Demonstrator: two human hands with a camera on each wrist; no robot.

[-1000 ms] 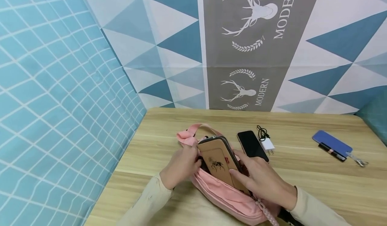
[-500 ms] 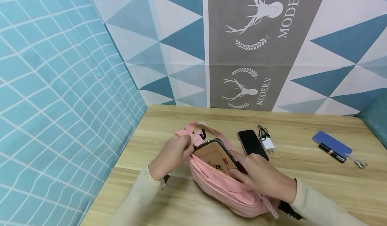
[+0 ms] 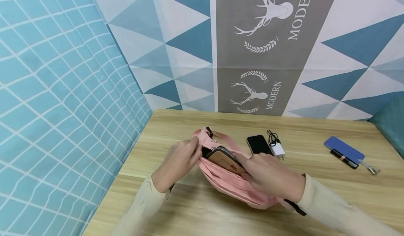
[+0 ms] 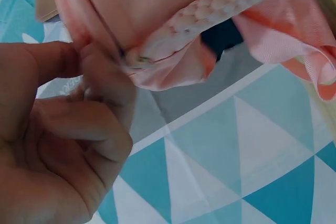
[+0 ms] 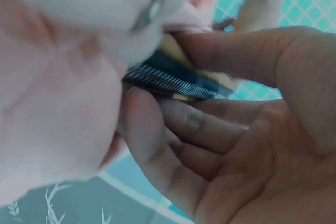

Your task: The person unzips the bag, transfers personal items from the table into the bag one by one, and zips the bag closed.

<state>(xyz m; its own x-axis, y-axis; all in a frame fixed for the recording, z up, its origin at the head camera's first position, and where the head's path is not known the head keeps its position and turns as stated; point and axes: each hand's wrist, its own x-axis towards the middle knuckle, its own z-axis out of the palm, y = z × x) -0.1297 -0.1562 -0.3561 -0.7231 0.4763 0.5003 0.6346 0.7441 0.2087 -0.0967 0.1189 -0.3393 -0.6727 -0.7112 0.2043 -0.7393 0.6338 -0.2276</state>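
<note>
A pink bag stands with its zipped mouth open on the table, between both hands. Inside its mouth sits a tan zip-around wallet, its lower part hidden by the bag's front. My left hand pinches the bag's rim at the left end; in the left wrist view a braided pink strap hangs beside those fingers. At the opposite end my right hand holds the wallet. Its thumb lies along one face and its fingers along the other, across the wallet's zipper in the right wrist view.
Behind the right hand lies a black-screened phone, partly covered by that hand. Beside it are a white charger plug and a coiled black cable. A blue card holder with a metal clip lies farther right.
The wallet has sunk deeper into the bag, with the right hand following it. The left hand has shifted to the bag's left rim. The bag's front has tipped up and away.
</note>
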